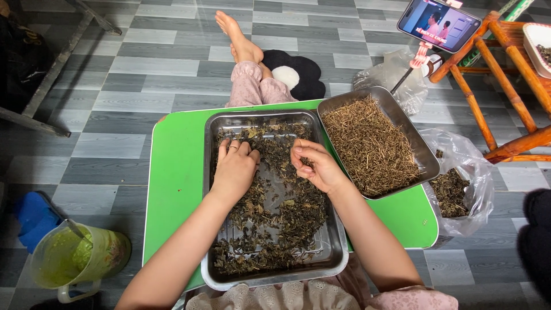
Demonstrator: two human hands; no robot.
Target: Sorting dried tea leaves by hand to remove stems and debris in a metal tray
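Note:
A steel tray (338, 252) holding dark dried leaves (281, 224) lies on a green table (172, 172) in front of me. My left hand (234, 169) rests palm down on the leaves near the tray's far left, fingers spread a little. My right hand (315, 166) hovers over the tray's far right, fingers pinched on a small bit of dried leaf. A second steel tray (427, 158), heaped with brown dried stems (370, 143), sits tilted at the table's right edge.
A clear plastic bag of dried leaves (453, 192) stands on the floor at right. A phone on a stand (437, 23) and a wooden chair (505, 69) are behind it. A greenish plastic jug (74, 258) sits at left. My bare feet (238, 40) stretch beyond the table.

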